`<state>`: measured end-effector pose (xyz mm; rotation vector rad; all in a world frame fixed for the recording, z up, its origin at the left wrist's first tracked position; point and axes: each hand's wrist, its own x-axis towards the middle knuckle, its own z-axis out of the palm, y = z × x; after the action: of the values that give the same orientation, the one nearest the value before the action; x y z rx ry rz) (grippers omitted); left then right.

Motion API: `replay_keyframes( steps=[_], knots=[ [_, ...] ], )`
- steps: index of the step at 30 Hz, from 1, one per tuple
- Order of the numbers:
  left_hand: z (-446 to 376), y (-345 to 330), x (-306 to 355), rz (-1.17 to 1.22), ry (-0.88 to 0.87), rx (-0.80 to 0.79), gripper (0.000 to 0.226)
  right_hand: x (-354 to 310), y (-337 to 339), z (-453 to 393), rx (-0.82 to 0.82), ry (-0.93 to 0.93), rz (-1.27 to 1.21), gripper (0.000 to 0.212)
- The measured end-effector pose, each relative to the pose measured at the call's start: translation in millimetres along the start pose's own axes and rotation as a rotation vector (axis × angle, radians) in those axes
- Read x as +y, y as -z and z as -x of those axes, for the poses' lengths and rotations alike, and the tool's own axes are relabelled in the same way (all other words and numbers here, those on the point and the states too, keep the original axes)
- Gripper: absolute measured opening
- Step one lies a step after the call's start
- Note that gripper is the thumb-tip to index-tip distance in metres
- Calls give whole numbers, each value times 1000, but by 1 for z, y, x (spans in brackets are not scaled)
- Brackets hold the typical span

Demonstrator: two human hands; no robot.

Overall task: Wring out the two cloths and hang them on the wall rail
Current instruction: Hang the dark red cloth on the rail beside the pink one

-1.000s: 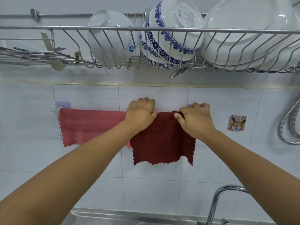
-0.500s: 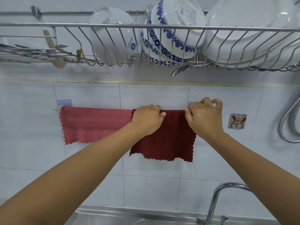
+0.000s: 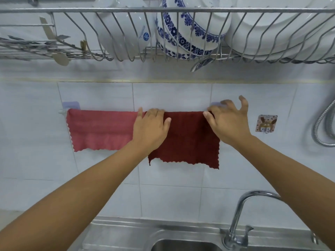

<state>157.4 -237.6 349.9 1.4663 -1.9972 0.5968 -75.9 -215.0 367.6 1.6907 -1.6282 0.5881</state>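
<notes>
Two cloths hang side by side over the wall rail (image 3: 62,111), which shows only at its left end. The pink cloth (image 3: 101,130) is on the left and the dark red cloth (image 3: 188,140) on the right, spread flat against the tiles. My left hand (image 3: 150,127) lies flat where the two cloths meet, fingertips at the rail's top. At the dark cloth's upper right corner is my right hand (image 3: 228,122), fingers spread and lifted, only the thumb touching the cloth.
A wire dish rack (image 3: 163,10) with white bowls and a blue-patterned bowl (image 3: 188,29) hangs just above my hands. Below are the steel sink (image 3: 181,243) and its tap (image 3: 241,211). A sticker hook (image 3: 266,124) and a shower hose (image 3: 324,124) are on the right wall.
The dark red cloth has been drawn out wider and evener along the rail. My right hand moved right and let go, its fingers now spread. My left hand flattened on the cloth.
</notes>
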Motion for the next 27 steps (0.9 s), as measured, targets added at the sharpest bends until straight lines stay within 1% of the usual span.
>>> replay_keyframes(
  steps=[3,6,11,14,16,18,22,27],
  knots=[
    [-1,1,-5,-39,26,-13,51,8,-1,3,35,-19,52,56],
    [2,1,-13,-61,31,-29,52,15,-4,5,62,-79,82,53],
    [-2,6,-13,-73,20,-61,55,-2,-4,-1,54,-52,68,55],
    [2,8,-6,-54,6,1,52,-11,-7,10,79,-40,37,50],
    [6,8,-3,-48,-25,42,47,-14,-11,17,67,-38,41,53],
    [5,8,-3,-57,-39,43,46,-13,-13,17,43,-37,48,56],
    [0,10,-5,-95,-24,-18,52,0,-13,16,-15,3,52,62],
    [0,6,-10,-118,-25,-102,60,9,-11,13,-73,61,136,70]
  ],
)
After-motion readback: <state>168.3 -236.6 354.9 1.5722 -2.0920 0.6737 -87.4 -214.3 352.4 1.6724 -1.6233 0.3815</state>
